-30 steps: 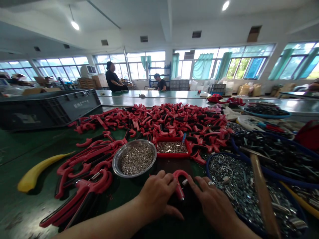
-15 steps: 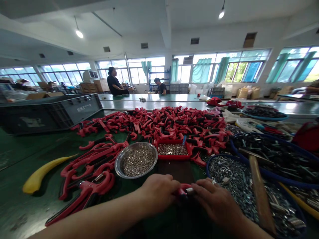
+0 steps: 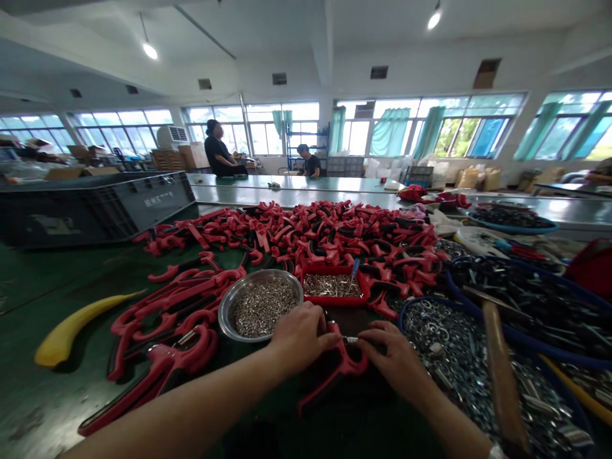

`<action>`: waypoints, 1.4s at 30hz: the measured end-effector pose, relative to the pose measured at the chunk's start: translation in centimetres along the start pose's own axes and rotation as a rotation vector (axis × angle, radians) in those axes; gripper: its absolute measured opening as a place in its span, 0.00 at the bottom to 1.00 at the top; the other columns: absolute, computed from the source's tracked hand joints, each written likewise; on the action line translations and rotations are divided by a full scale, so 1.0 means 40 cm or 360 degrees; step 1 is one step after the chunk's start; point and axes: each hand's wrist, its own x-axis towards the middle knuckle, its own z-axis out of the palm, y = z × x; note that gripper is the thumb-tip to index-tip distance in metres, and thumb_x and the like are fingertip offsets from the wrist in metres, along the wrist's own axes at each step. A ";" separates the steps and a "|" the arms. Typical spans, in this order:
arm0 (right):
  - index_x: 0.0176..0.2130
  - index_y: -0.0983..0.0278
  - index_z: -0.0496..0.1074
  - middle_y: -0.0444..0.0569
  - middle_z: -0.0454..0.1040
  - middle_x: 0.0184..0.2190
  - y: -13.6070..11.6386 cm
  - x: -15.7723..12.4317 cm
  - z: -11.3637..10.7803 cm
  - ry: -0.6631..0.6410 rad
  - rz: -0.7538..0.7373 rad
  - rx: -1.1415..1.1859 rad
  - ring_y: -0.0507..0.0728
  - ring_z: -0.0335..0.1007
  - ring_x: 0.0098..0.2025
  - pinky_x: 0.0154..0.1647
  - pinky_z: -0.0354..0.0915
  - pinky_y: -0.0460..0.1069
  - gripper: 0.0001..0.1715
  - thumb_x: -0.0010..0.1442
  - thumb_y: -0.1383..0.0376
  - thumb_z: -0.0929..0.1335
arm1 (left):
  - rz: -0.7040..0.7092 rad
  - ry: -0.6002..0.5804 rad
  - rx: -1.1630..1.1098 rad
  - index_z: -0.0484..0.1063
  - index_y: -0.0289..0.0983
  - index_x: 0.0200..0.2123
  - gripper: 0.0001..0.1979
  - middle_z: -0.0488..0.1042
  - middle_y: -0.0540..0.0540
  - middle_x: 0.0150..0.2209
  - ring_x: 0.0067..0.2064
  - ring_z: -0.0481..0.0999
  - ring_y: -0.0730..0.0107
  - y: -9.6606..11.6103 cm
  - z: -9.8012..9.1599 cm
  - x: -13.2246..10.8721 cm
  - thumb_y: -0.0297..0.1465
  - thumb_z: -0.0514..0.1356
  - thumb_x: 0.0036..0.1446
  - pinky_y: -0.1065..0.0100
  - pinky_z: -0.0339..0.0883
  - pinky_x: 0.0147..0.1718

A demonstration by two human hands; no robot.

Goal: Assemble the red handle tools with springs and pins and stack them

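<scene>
Green workbench (image 3: 57, 299) under factory windows, two co-workers (image 3: 217, 150) (image 3: 310, 160) far down the next bench. Grip: left hand (image 3: 301, 338) closed on the top of a red hook-shaped moulded part (image 3: 342, 366), fingertips at its upper end. Right hand (image 3: 394, 363) comes in from the other side, fingers pinching a small steel pin (image 3: 350, 340) at the part's head, contact partly hidden. Part sits between both hands, lower arm angled down-left, can't tell if it touches the bench. Handling, my read: light, stiff, coated surface with decent friction, so take it by the thick curve. Pin looks tiny and slick, fingertips only, easy drop. Around it: steel bowl (image 3: 224, 312) of small silver parts just left of the left hand, red tray (image 3: 332, 301) of pins ahead, blue-rimmed basin (image 3: 421, 301) of washers and bolts right of the right hand, heap of red parts (image 3: 306, 236) beyond the tray
</scene>
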 end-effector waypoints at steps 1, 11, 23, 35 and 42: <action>0.37 0.62 0.75 0.52 0.69 0.41 -0.003 0.003 0.000 -0.0001 0.0012 -0.0012 0.58 0.64 0.45 0.48 0.58 0.53 0.13 0.57 0.60 0.64 | 0.0017 0.0118 0.0043 0.69 0.39 0.33 0.15 0.70 0.47 0.36 0.39 0.69 0.62 0.005 0.004 -0.007 0.45 0.56 0.49 0.66 0.60 0.36; 0.34 0.59 0.74 0.47 0.71 0.36 -0.046 0.002 -0.005 -0.0078 0.0005 -0.0269 0.55 0.67 0.40 0.42 0.60 0.48 0.13 0.59 0.60 0.62 | 0.0058 0.0155 -0.0153 0.67 0.42 0.48 0.18 0.68 0.46 0.46 0.47 0.68 0.64 -0.023 0.060 -0.031 0.38 0.55 0.54 0.67 0.59 0.47; 0.46 0.67 0.66 0.53 0.70 0.41 -0.069 0.273 -0.076 0.0094 0.0506 -0.0770 0.59 0.67 0.43 0.43 0.62 0.58 0.22 0.60 0.54 0.61 | -0.0073 0.0136 -0.0190 0.67 0.42 0.49 0.22 0.70 0.49 0.49 0.48 0.69 0.63 -0.024 0.047 -0.025 0.38 0.56 0.49 0.66 0.60 0.47; 0.46 0.66 0.65 0.50 0.68 0.44 -0.037 0.357 -0.006 0.0182 0.0596 -0.0805 0.57 0.67 0.42 0.42 0.65 0.57 0.18 0.60 0.58 0.64 | -0.0023 0.0143 -0.0289 0.67 0.43 0.50 0.22 0.69 0.49 0.50 0.47 0.70 0.61 -0.038 0.056 -0.029 0.39 0.55 0.50 0.66 0.63 0.44; 0.44 0.66 0.67 0.50 0.69 0.43 -0.051 0.410 -0.005 0.0227 0.0614 -0.0636 0.56 0.68 0.41 0.41 0.66 0.55 0.15 0.59 0.60 0.65 | -0.0052 0.0153 -0.0363 0.67 0.42 0.50 0.23 0.69 0.49 0.50 0.49 0.69 0.62 -0.039 0.055 -0.031 0.40 0.56 0.50 0.65 0.61 0.47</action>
